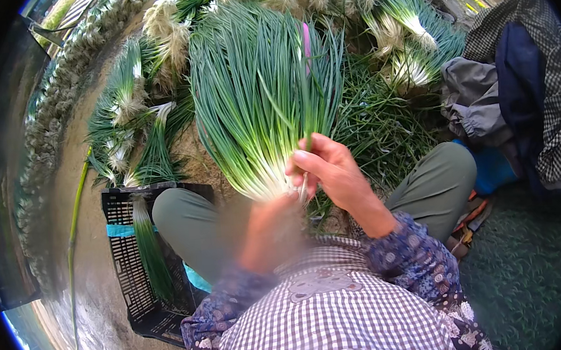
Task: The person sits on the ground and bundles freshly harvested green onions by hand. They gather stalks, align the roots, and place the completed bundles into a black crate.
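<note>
A large fanned bunch of scallions lies in front of me, green leaves pointing away and white ends towards me. My left hand, partly blurred, is closed around the white ends. At the right side of the bunch, my right hand pinches a single scallion stalk between thumb and fingers. Pale thin stems or roots hang below those fingertips. A narrow pink object shows among the leaves at the upper right of the bunch; its kind is unclear.
Loose green leaf trimmings are heaped to the right. Smaller scallion bunches lie left, and others back right. A black plastic crate with a scallion bunch stands by my left knee. Draped clothes hang at right.
</note>
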`<state>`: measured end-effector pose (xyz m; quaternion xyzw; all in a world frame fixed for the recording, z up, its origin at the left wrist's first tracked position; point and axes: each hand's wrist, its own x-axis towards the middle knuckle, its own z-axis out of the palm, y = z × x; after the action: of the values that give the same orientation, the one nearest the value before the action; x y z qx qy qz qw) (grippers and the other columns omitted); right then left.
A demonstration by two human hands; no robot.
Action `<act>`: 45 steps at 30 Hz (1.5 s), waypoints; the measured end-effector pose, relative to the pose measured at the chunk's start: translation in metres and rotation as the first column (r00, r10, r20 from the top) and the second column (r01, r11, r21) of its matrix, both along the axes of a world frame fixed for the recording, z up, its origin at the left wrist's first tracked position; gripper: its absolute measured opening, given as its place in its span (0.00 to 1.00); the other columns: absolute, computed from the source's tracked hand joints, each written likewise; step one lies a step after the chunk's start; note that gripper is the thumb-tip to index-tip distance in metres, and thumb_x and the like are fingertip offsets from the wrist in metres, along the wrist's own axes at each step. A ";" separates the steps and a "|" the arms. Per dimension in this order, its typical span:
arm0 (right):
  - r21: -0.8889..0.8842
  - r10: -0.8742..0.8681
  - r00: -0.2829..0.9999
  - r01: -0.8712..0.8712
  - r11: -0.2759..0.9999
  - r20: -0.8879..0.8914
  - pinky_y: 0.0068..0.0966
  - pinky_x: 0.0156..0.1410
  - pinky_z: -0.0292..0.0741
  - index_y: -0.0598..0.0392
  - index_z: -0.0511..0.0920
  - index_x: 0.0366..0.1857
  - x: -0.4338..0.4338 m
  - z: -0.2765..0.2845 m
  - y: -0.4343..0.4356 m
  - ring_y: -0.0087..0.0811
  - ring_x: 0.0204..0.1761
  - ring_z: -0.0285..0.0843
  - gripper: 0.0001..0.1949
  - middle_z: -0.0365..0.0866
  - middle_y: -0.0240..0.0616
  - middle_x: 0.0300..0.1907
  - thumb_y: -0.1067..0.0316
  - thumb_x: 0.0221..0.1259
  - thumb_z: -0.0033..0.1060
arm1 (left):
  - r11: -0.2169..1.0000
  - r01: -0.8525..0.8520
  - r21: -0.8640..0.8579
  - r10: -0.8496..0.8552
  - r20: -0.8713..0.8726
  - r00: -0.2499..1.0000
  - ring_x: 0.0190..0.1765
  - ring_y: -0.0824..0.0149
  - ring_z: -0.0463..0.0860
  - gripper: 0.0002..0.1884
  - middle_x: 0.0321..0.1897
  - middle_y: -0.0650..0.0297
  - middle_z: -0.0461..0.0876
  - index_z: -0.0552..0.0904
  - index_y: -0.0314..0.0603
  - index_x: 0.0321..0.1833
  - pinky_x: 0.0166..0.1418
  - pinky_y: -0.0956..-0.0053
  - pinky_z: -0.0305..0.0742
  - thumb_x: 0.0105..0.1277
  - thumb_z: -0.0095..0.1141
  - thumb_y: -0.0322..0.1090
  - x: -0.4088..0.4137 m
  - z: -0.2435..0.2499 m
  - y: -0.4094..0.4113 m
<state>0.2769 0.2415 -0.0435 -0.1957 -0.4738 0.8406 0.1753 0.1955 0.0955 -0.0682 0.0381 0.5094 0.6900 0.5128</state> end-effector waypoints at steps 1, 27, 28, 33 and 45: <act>0.058 -0.053 0.999 0.053 0.997 0.007 0.16 0.27 0.77 0.56 0.74 0.43 0.012 0.008 -0.002 0.21 0.30 0.80 0.03 0.83 0.38 0.35 0.70 0.73 0.54 | 0.999 0.047 -0.018 -0.047 -0.004 0.999 0.51 0.66 0.85 0.30 0.54 0.61 0.82 0.71 0.37 0.68 0.48 0.71 0.83 0.62 0.65 0.31 -0.006 -0.009 -0.004; -0.003 -0.279 0.959 0.280 0.960 -0.051 0.14 0.38 0.76 0.60 0.73 0.61 0.011 -0.027 0.014 0.15 0.39 0.79 0.16 0.84 0.30 0.47 0.68 0.73 0.56 | 0.996 0.049 -0.074 -0.061 -0.172 0.983 0.49 0.56 0.87 0.32 0.53 0.48 0.84 0.72 0.30 0.67 0.53 0.67 0.82 0.58 0.64 0.32 0.008 0.045 -0.005; -0.023 -0.271 0.961 0.271 0.962 -0.045 0.13 0.37 0.76 0.60 0.73 0.60 0.009 -0.033 0.015 0.15 0.40 0.79 0.16 0.84 0.30 0.46 0.68 0.73 0.56 | 0.996 0.053 -0.079 -0.066 -0.176 0.982 0.49 0.56 0.87 0.32 0.53 0.48 0.84 0.72 0.30 0.67 0.53 0.67 0.82 0.58 0.65 0.32 0.007 0.041 -0.004; -0.012 -0.230 0.969 0.232 0.973 0.088 0.15 0.38 0.77 0.60 0.75 0.57 0.011 -0.067 0.010 0.16 0.41 0.80 0.14 0.84 0.30 0.47 0.68 0.74 0.53 | 0.988 0.108 -0.113 -0.115 -0.054 0.992 0.50 0.57 0.87 0.32 0.53 0.47 0.84 0.73 0.31 0.67 0.52 0.69 0.83 0.58 0.65 0.31 0.000 0.002 -0.009; 0.780 -0.666 0.745 0.443 0.442 -0.045 0.22 0.39 0.76 0.60 0.75 0.58 -0.013 -0.054 0.061 0.22 0.28 0.74 0.22 0.75 0.37 0.43 0.69 0.61 0.70 | 0.991 0.100 -0.094 -0.100 -0.005 0.995 0.47 0.57 0.88 0.31 0.51 0.48 0.85 0.74 0.32 0.66 0.46 0.72 0.83 0.58 0.65 0.30 -0.006 -0.011 -0.013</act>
<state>0.2642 0.3027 -0.0973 -0.3623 -0.7023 0.4251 0.4414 0.1897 0.0826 -0.0793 0.0428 0.5409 0.6387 0.5456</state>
